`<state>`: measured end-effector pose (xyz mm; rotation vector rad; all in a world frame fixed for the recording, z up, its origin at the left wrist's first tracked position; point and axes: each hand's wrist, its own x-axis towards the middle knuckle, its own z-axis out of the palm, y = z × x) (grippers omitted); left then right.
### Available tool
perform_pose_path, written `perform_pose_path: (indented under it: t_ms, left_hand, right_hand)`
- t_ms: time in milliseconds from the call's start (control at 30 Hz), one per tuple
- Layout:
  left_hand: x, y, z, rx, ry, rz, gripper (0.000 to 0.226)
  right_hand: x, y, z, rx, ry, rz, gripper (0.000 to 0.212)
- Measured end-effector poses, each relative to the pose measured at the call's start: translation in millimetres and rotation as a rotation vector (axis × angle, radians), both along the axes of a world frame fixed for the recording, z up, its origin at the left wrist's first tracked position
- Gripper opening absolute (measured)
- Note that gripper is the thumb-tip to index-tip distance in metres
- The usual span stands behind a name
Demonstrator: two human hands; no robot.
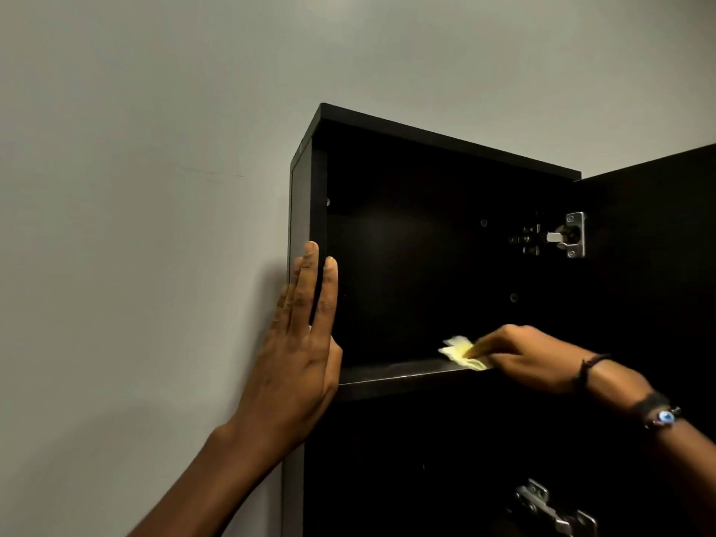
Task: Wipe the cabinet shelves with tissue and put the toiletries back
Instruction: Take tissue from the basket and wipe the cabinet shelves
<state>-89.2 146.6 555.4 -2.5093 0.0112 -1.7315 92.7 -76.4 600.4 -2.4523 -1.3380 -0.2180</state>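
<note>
A plain grey wall [155, 188] carries a dark cabinet [445, 149] whose door [658, 265] stands open to the right. The left hand [300, 358] lies flat, fingers straight and close together, against the cabinet's left front edge. The right hand [530, 358] pinches a crumpled yellow tissue [461, 352], pressing it onto the upper shelf [395, 375] near its front edge.

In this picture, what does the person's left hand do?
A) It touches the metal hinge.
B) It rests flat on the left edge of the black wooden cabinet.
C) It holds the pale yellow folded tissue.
B: the left hand, fingers straight, lies against the left edge of the black wooden cabinet, while the right hand holds the pale yellow folded tissue on the shelf.
</note>
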Motion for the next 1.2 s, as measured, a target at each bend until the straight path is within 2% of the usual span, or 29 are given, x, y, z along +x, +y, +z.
perform_pose_path:
  t_ms: [100, 167, 367, 500, 600, 700, 800, 867, 967, 1067, 1200]
  left_hand:
    - [-1, 0, -1, 0.018, 0.004, 0.006, 0.078]
    - [-2, 0, 0, 0.023, 0.005, 0.010, 0.078]
    - [-6, 0, 2, 0.062, 0.052, 0.074, 0.071]
    - [-8, -5, 3, 0.092, 0.074, 0.208, 0.074]
    - [-7, -12, 4, 0.119, 0.033, 0.357, 0.076]
    - [-3, -25, 3, 0.208, 0.005, 0.429, 0.081]
    - [16, -43, 5, 0.312, 0.058, 0.332, 0.074]
    - [37, -50, 8, 0.316, 0.180, 0.255, 0.068]
    - [63, -53, 19, 0.200, 0.339, 0.122, 0.051]
    - [75, -44, 25, 0.013, 0.521, 0.091, 0.042]
    - [78, -36, 19, -0.077, 0.512, -0.007, 0.042]
  right_hand:
    - [34, -3, 11, -0.023, 0.063, -0.151, 0.036]
    - [28, 22, 14, -0.047, 0.026, -0.129, 0.037]
    - [-66, 108, 6, -0.061, -0.062, 0.297, 0.039]
    - [-94, 95, -3, -0.016, -0.107, 0.438, 0.039]
    - [-79, 52, -9, 0.065, -0.127, 0.345, 0.042]
    - [-31, 6, -7, 0.061, -0.123, 0.072, 0.033]
    - [16, -20, 2, 0.019, -0.044, -0.203, 0.029]
    - [26, -19, 3, 0.017, -0.041, -0.262, 0.029]
    - [8, -5, -5, 0.002, -0.078, -0.196, 0.033]
    - [-14, -12, -10, -0.009, -0.065, -0.098, 0.035]
    - [21, -24, 3, -0.090, -0.186, -0.367, 0.026]
